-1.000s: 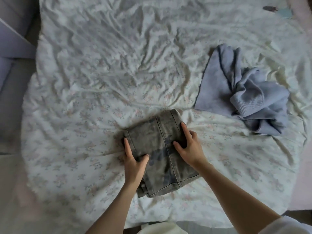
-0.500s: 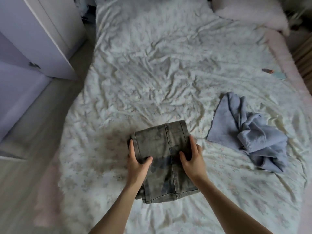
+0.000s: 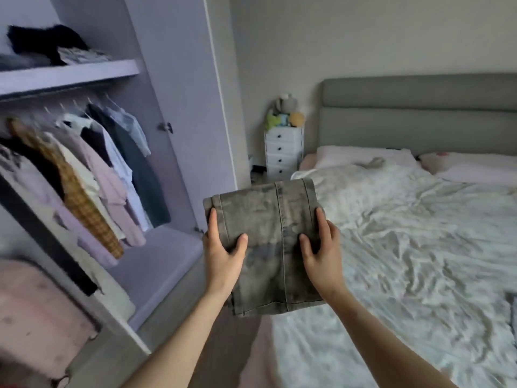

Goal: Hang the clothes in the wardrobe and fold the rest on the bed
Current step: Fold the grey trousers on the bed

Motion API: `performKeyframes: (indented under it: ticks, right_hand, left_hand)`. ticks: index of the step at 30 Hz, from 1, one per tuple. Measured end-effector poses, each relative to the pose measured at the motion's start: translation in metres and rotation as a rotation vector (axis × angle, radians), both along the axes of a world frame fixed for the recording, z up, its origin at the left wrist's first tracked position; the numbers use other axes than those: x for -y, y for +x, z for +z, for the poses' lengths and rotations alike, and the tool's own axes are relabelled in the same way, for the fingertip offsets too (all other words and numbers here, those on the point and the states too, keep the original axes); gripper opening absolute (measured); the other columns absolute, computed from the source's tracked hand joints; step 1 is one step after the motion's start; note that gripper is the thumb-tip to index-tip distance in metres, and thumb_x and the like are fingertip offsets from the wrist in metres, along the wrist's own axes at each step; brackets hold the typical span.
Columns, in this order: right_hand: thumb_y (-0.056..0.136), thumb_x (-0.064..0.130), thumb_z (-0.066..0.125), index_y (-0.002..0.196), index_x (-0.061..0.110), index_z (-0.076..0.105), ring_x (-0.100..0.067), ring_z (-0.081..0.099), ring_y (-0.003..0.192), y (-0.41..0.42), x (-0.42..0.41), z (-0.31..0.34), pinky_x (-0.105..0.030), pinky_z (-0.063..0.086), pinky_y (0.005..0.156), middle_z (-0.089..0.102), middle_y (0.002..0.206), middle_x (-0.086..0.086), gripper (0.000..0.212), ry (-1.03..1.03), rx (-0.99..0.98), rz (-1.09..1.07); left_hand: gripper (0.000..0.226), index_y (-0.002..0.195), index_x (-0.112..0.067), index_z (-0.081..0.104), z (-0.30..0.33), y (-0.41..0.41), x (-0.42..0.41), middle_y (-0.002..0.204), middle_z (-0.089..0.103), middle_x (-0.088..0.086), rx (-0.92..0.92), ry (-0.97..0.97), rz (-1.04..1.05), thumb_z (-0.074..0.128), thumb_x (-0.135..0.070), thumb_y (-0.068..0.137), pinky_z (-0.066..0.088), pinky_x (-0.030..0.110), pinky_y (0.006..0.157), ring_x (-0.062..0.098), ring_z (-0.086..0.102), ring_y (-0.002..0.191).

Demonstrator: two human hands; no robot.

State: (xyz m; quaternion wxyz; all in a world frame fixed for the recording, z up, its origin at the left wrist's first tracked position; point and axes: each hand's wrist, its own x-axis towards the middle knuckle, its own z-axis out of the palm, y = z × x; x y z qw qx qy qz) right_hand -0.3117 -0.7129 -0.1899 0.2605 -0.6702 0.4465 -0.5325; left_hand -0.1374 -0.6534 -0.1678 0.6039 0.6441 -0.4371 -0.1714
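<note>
I've got the folded grey jeans (image 3: 268,247) up in the air, centre frame, w/ both hands clamped on: left hand (image 3: 222,253) grips the left edge, thumb on top; right hand (image 3: 321,253) grips the right edge. Open wardrobe (image 3: 173,113) at 9–10 o'clock, hung clothes (image 3: 92,175) on the rail. Bed (image 3: 405,233) at 3 o'clock, rumpled sheet.

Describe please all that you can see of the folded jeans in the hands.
The folded jeans are grey, faded denim with blotchy darker patches and stitched seams running along their length. They are folded into a thick, compact rectangle, with a hem at the near end. They are held in the air, between the open wardrobe and the bed. The left hand and right hand grip the two sides, thumbs on top.
</note>
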Motion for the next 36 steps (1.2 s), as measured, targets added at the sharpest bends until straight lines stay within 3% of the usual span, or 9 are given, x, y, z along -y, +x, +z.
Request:
performKeyframes:
  ticks: [2, 4, 7, 13, 16, 21, 28, 31, 36]
  right_hand:
    - [0.092, 0.017, 0.057, 0.147, 0.022, 0.027, -0.003, 0.040, 0.115, 0.058, -0.002, 0.027, -0.003, 0.025, 0.097, 0.036, 0.131, -0.006, 0.063, -0.014, 0.036, 0.053]
    - [0.092, 0.020, 0.057, 0.147, 0.024, 0.028, 0.009, 0.036, 0.105, 0.115, -0.005, 0.053, -0.010, 0.027, 0.095, 0.036, 0.133, -0.008, 0.062, -0.041, 0.063, 0.080]
    - [0.092, 0.017, 0.058, 0.146, 0.022, 0.030, 0.019, 0.030, 0.092, 0.185, -0.003, 0.086, 0.003, 0.020, 0.090, 0.037, 0.133, -0.010, 0.061, -0.109, 0.121, 0.122]
    - [0.092, 0.016, 0.057, 0.146, 0.018, 0.029, 0.015, 0.028, 0.108, 0.272, 0.022, 0.131, 0.010, 0.014, 0.090, 0.036, 0.128, 0.001, 0.060, -0.197, 0.178, 0.205]
    - [0.092, 0.013, 0.057, 0.146, 0.018, 0.029, 0.012, 0.031, 0.107, 0.303, 0.042, 0.143, 0.011, 0.015, 0.088, 0.034, 0.125, 0.003, 0.060, -0.209, 0.217, 0.241]
    - [0.092, 0.011, 0.057, 0.145, 0.017, 0.030, 0.009, 0.034, 0.108, 0.354, 0.095, 0.161, 0.010, 0.017, 0.089, 0.034, 0.125, 0.005, 0.060, -0.243, 0.244, 0.299]
    - [0.090, 0.007, 0.058, 0.144, 0.015, 0.033, 0.010, 0.034, 0.106, 0.432, 0.244, 0.206, 0.008, 0.019, 0.091, 0.040, 0.129, -0.005, 0.060, -0.366, 0.267, 0.337]
    - [0.091, 0.010, 0.058, 0.144, 0.019, 0.033, 0.014, 0.035, 0.105, 0.472, 0.315, 0.240, 0.008, 0.020, 0.092, 0.040, 0.130, -0.006, 0.060, -0.421, 0.282, 0.361]
    - [0.091, 0.011, 0.058, 0.144, 0.017, 0.033, 0.014, 0.033, 0.106, 0.557, 0.392, 0.307, 0.007, 0.019, 0.092, 0.038, 0.129, -0.004, 0.059, -0.514, 0.316, 0.464]
  left_hand:
    - [0.079, 0.148, -0.038, 0.014, 0.032, 0.059, -0.011, 0.142, 0.029, -0.008, 0.075, -0.008, 0.029, 0.064, -0.024, 0.089, 0.029, -0.002, 0.084, -0.002, 0.035, 0.118]
    - [0.079, 0.148, -0.039, 0.012, 0.064, 0.114, -0.021, 0.151, 0.024, -0.003, 0.129, -0.027, 0.048, 0.063, -0.026, 0.089, 0.031, 0.007, 0.093, 0.006, 0.034, 0.130]
    - [0.080, 0.148, -0.042, 0.010, 0.104, 0.179, -0.030, 0.152, 0.026, -0.001, 0.190, -0.069, 0.091, 0.063, -0.028, 0.089, 0.034, 0.025, 0.102, 0.014, 0.033, 0.136]
    - [0.081, 0.147, -0.043, 0.007, 0.149, 0.256, -0.020, 0.150, 0.023, -0.007, 0.247, -0.174, 0.156, 0.061, -0.026, 0.090, 0.030, -0.008, 0.075, -0.004, 0.032, 0.119]
    - [0.080, 0.149, -0.038, 0.007, 0.163, 0.276, -0.007, 0.153, 0.019, -0.004, 0.271, -0.193, 0.194, 0.060, -0.023, 0.091, 0.026, 0.010, 0.098, 0.003, 0.028, 0.132]
    - [0.079, 0.149, -0.035, 0.009, 0.178, 0.310, 0.037, 0.154, 0.018, -0.001, 0.353, -0.223, 0.354, 0.061, -0.025, 0.090, 0.025, 0.025, 0.107, 0.014, 0.022, 0.140]
    - [0.079, 0.146, -0.041, 0.016, 0.208, 0.380, 0.180, 0.147, 0.027, -0.001, 0.252, -0.360, 0.425, 0.064, -0.021, 0.087, 0.031, 0.020, 0.098, 0.012, 0.034, 0.131]
    - [0.078, 0.145, -0.043, 0.017, 0.233, 0.418, 0.248, 0.144, 0.030, -0.006, 0.237, -0.441, 0.443, 0.065, -0.020, 0.087, 0.029, 0.000, 0.086, 0.000, 0.037, 0.119]
    - [0.079, 0.144, -0.044, 0.012, 0.286, 0.491, 0.312, 0.136, 0.026, -0.010, 0.305, -0.544, 0.523, 0.062, -0.020, 0.089, 0.026, -0.010, 0.079, -0.021, 0.034, 0.104]
